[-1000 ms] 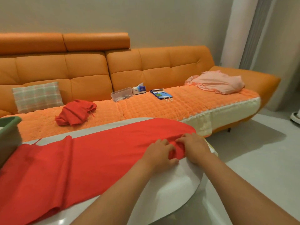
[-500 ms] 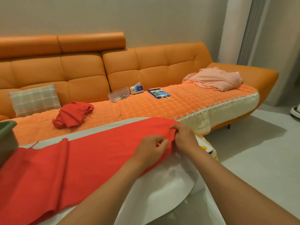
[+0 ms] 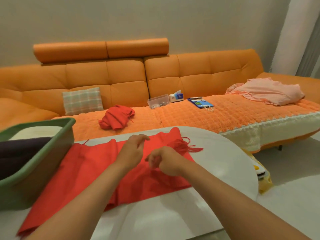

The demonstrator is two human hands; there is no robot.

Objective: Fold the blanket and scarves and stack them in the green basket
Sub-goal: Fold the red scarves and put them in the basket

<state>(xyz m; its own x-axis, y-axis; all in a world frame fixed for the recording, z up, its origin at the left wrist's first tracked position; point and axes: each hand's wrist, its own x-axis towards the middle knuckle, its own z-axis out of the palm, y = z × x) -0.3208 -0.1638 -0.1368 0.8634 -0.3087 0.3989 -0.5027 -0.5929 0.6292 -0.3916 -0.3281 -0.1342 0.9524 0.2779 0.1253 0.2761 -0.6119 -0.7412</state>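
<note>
Presently the white table (image 3: 216,161) is crossed by the red scarf (image 3: 90,170), just right of the green basket (image 3: 52,153). The left hand (image 3: 134,151) is held relaxed; whether cloth is pinched by the curled right hand (image 3: 166,161) cannot be told. Unpressed, the fringe (image 3: 183,146) could be dragged askew.

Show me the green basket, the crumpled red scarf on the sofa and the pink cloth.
green basket (image 3: 45,167), head view, outer wall
crumpled red scarf (image 3: 116,118), head view, middle of heap
pink cloth (image 3: 266,91), head view, its middle
</note>
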